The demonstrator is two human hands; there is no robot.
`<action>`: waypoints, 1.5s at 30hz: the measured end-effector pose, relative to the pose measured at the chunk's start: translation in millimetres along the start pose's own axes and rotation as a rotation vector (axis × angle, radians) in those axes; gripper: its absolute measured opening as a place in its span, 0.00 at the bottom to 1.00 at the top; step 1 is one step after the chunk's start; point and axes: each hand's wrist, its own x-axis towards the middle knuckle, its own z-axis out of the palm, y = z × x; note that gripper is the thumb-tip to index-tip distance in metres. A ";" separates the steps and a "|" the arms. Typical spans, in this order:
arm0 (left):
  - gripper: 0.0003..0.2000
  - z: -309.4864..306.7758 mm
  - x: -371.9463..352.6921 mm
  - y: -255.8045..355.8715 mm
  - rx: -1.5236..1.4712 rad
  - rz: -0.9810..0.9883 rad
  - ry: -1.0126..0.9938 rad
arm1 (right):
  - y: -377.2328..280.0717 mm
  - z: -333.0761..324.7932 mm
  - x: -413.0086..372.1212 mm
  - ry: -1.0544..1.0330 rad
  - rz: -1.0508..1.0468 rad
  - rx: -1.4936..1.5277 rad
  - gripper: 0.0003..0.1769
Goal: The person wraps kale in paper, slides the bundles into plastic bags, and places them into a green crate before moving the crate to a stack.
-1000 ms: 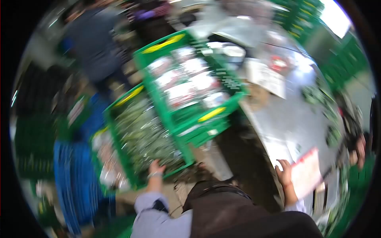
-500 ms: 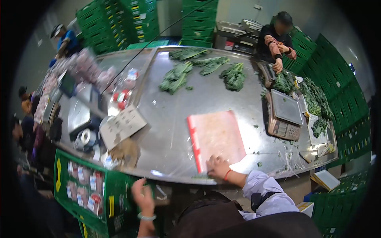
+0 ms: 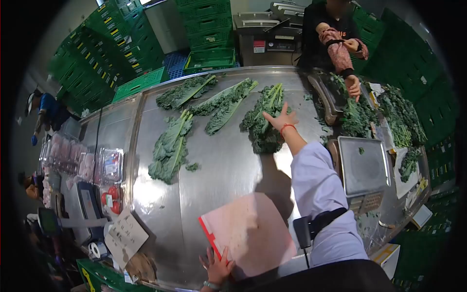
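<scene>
My right hand (image 3: 282,119) is stretched far over the steel table, fingers spread, at the right side of a bunch of kale (image 3: 262,127); nothing is in its grasp. Near the table's front edge my left hand (image 3: 217,265) lies with fingers apart at the red-edged corner of a pinkish cutting board (image 3: 255,228). More kale lies to the left: one bunch (image 3: 170,148) nearest me, another (image 3: 187,92) at the back, and a third (image 3: 224,104) between them and my right hand.
A scale (image 3: 362,165) stands right of my forearm. Beyond it, a co-worker's hand (image 3: 353,87) is over a kale heap (image 3: 359,119). A cardboard sign (image 3: 126,237), clear plastic packs (image 3: 111,165) and a tape roll (image 3: 98,250) sit at left. Green crates (image 3: 206,29) are stacked behind.
My right hand has left the cutting board's near edge and reached forward to the kale. My left hand has come from beside the crate to the board. The view has shifted.
</scene>
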 end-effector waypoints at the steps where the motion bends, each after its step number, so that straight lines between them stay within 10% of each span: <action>1: 0.35 6.7 -1.9 -1.0 -0.015 -0.024 -0.029 | -18.3 1.7 4.6 0.029 0.064 -0.001 0.67; 6: 0.35 -1.5 5.5 2.8 0.019 -0.056 -0.115 | -31.9 56.5 28.0 0.031 0.182 -0.232 0.64; 9: 0.32 -15.7 23.6 19.8 -0.232 -0.198 0.407 | -6.7 52.6 40.3 -0.027 0.008 -0.225 0.57; 12: 0.25 -24.7 30.4 9.4 -1.218 -0.764 0.249 | 30.8 41.8 9.5 -0.010 -0.091 -0.254 0.54; 17: 0.23 6.6 25.0 -14.4 -1.295 -0.651 -0.205 | 124.7 -0.9 -77.4 -0.072 -0.416 -0.078 0.46; 23: 0.16 -40.9 28.8 13.3 -1.333 -0.445 0.300 | 153.1 -90.0 -274.3 -0.398 -0.586 0.252 0.48; 30: 0.12 -4.2 -3.1 22.8 -1.372 -0.348 0.070 | 160.0 52.6 -442.9 -0.378 -0.464 0.106 0.47; 33: 0.13 13.5 -3.3 9.9 -1.176 -0.234 0.083 | 163.1 88.7 -460.1 -0.146 -0.591 -0.276 0.45; 35: 0.21 14.6 -1.6 8.6 -1.228 -0.183 0.169 | 175.6 62.3 -436.0 -0.132 -0.622 0.145 0.43; 39: 0.33 -25.9 -8.4 8.0 -1.835 -0.632 -0.347 | 194.0 36.6 -365.9 0.226 -0.735 -0.138 0.31; 45: 0.36 -15.2 -16.5 -15.0 -2.084 -0.582 -0.314 | 242.6 42.7 -336.2 -0.179 -0.271 -0.196 0.20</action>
